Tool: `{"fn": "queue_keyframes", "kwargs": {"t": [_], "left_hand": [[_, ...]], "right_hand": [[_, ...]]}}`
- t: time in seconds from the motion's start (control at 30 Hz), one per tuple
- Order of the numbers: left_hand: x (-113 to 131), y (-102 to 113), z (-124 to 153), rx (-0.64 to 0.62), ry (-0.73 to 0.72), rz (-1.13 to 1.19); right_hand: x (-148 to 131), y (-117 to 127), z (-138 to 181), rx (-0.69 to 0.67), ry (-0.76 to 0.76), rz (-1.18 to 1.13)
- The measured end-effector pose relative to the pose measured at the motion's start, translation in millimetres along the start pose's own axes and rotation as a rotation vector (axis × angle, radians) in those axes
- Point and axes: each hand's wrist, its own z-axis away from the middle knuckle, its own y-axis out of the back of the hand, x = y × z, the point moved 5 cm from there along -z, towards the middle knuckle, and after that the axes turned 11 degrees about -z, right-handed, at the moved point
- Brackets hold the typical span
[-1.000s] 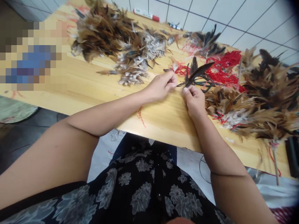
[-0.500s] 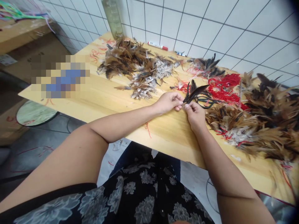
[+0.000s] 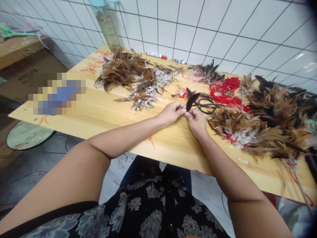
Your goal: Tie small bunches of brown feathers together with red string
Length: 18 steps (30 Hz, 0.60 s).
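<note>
My left hand (image 3: 172, 112) and my right hand (image 3: 196, 120) meet over the middle of a wooden table (image 3: 104, 110). Both pinch the base of a small bunch of dark feathers (image 3: 191, 98) that stands up between the fingertips. Black scissors (image 3: 207, 107) lie just behind my right hand. A heap of red string (image 3: 224, 89) sits beyond the scissors.
A large pile of brown and grey feathers (image 3: 133, 74) lies at the back left. Bundles of brown feathers tied with red string (image 3: 257, 125) fill the right side. A red-capped marker (image 3: 156, 55) and a tall bottle (image 3: 107, 24) stand by the tiled wall.
The view has tilted up and shows more wall. My hands have come closer together, and the dark feathers have swung from slanting right to nearly upright.
</note>
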Motion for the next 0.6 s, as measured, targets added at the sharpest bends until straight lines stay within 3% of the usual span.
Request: {"fn": "queue_keyframes", "kwargs": {"t": [0.2,0.6], "left_hand": [[-0.8,0.4,-0.7,0.038,0.036,0.048],[-6.4,4.2,-0.6,-0.016,0.084,0.089]], "right_hand": [[1.0,-3.7,0.6,-0.009,-0.026,-0.022],[-10.2,-10.2,1.4,-0.063,-0.086,0.092]]}}
